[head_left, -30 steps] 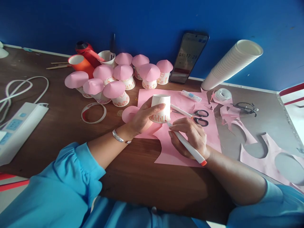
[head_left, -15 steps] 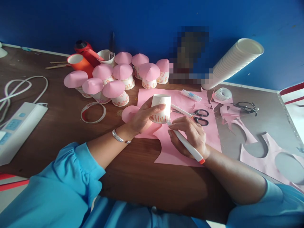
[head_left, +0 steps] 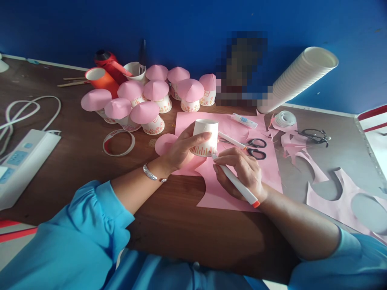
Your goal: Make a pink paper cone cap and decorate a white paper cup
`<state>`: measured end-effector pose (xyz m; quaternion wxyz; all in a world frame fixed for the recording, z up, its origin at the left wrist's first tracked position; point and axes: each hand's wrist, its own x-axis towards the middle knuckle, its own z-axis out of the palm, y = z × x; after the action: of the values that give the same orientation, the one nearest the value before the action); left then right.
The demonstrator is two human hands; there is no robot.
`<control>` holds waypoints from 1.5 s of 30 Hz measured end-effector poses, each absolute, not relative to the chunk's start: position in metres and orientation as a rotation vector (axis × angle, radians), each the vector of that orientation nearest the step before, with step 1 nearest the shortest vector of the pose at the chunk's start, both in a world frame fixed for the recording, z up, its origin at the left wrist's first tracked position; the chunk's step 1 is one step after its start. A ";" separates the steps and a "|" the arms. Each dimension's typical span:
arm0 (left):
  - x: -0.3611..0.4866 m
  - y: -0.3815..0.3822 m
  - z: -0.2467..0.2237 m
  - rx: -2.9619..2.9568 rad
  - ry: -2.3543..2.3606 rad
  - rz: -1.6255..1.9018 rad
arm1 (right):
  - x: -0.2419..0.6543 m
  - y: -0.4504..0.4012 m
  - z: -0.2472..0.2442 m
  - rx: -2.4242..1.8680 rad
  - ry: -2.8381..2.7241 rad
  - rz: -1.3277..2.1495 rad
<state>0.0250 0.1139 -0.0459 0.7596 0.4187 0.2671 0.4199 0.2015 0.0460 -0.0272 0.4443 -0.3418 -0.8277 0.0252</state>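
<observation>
A white paper cup [head_left: 205,135] with orange-red strokes along its lower edge is held upside down in my left hand [head_left: 184,149], thumb across its side. My right hand [head_left: 242,171] grips a white marker [head_left: 238,185] with an orange end, its tip at the cup's lower right edge. Under both hands lies pink paper [head_left: 223,193]. Black-handled scissors [head_left: 256,148] and another white marker [head_left: 231,140] rest on the paper just beyond my right hand. Several decorated cups with pink cone roofs [head_left: 155,90] stand behind, to the left.
A tall stack of paper cups [head_left: 299,80] leans at the back right. Tape [head_left: 284,119], glasses [head_left: 314,137] and pink scraps [head_left: 344,189] lie at the right. A paper ring [head_left: 118,143], power strip [head_left: 27,165] and orange cup [head_left: 101,80] are at the left.
The view has shifted very slightly. Both hands keep their holds, and the marker tip stays by the cup's lower edge.
</observation>
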 end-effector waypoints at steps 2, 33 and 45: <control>0.025 0.114 -0.046 0.909 0.569 0.917 | 0.201 0.046 -0.028 -0.841 -2.046 0.074; 0.022 0.114 -0.044 0.960 0.552 0.897 | 0.202 0.043 -0.027 -0.837 -2.034 0.036; 0.020 0.114 -0.048 1.014 0.658 0.941 | 0.201 0.043 -0.025 -0.851 -2.055 0.044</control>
<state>0.0202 0.1145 -0.0477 0.7208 0.4588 0.2976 0.4258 0.2013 0.0435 -0.0246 0.4425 -0.3431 -0.8283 0.0176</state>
